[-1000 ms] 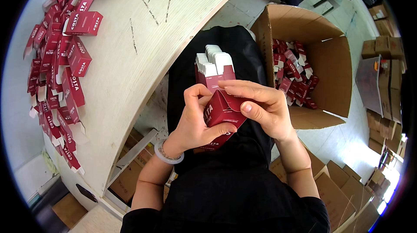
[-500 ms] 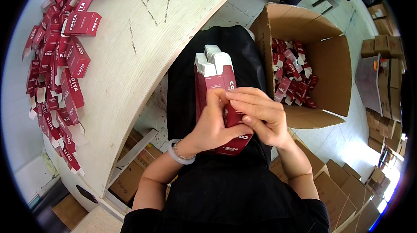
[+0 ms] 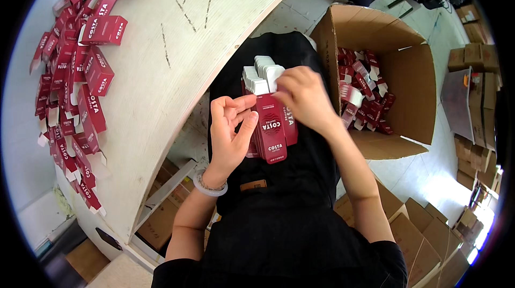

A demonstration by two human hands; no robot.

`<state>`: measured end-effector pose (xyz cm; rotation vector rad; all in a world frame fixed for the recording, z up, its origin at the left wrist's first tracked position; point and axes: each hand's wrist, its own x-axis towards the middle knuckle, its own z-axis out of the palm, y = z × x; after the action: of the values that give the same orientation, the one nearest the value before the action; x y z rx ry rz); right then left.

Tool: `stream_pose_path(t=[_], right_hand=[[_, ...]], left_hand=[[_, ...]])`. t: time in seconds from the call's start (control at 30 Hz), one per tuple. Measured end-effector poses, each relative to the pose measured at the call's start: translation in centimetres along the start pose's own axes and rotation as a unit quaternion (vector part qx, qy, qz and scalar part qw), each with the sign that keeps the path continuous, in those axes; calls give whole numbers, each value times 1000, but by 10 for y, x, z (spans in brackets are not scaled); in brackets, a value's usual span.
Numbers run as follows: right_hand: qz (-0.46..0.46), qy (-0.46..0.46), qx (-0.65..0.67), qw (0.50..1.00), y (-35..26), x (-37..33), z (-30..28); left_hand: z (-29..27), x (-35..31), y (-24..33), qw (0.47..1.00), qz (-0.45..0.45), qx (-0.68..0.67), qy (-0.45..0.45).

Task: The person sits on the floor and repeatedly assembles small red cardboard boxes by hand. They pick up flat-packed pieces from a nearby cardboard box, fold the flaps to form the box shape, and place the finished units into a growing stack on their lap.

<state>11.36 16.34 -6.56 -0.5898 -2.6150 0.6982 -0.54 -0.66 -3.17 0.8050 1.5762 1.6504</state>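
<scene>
A stack of flattened dark-red cartons (image 3: 271, 132) with white end flaps (image 3: 257, 76) lies on my black-clothed lap. Beside its left edge is my left hand (image 3: 230, 129), palm partly up, thumb and fingers apart, fingertips at the stack's upper left. My right hand (image 3: 303, 97) is bent over the upper right of the stack, its fingertips next to the white flaps. Motion smears its fingers, so whether they grip the top carton does not show. A blurred red and white small box (image 3: 351, 95) appears at the near side of the big cardboard box (image 3: 410, 95).
Red small boxes fill part of the big cardboard box on my right. Many more red boxes (image 3: 96, 70) are heaped along the left side of the pale wooden table (image 3: 161, 89). Brown cartons (image 3: 413, 239) stand on the floor at the lower right; a person's dark clothing shows at the top.
The folded red box that both hands held over the stack has left them. My hands have parted, the left moving left, the right up toward the flaps. A blurred box now shows at the big carton.
</scene>
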Motion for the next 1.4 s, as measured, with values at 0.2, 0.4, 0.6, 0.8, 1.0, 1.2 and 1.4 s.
stream_pose_path(t=[0.2, 0.4, 0.6, 0.8, 1.0, 1.2, 1.4], right_hand=[[-13, 55, 75, 996, -15, -15, 31], [48, 255, 194, 946, -47, -25, -16], [-50, 240, 299, 922, -64, -18, -45], [-43, 176, 335, 925, -77, -25, -47], [-59, 89, 237, 966, -77, -28, -48], [-48, 247, 260, 932, -80, -46, -31], [-39, 186, 267, 945, -75, -74, -14]], left_hand=[[-6, -11, 1, 998, -3, -2, 65], [23, -27, 1, 953, -156, -159, -204], [26, -2, 18, 972, -103, -52, -205], [34, -16, 22, 978, -14, -162, -133], [28, -27, 2, 985, 22, -64, -158], [39, -38, 13, 992, 23, -114, -55], [31, -56, -2, 994, -29, 8, -109]])
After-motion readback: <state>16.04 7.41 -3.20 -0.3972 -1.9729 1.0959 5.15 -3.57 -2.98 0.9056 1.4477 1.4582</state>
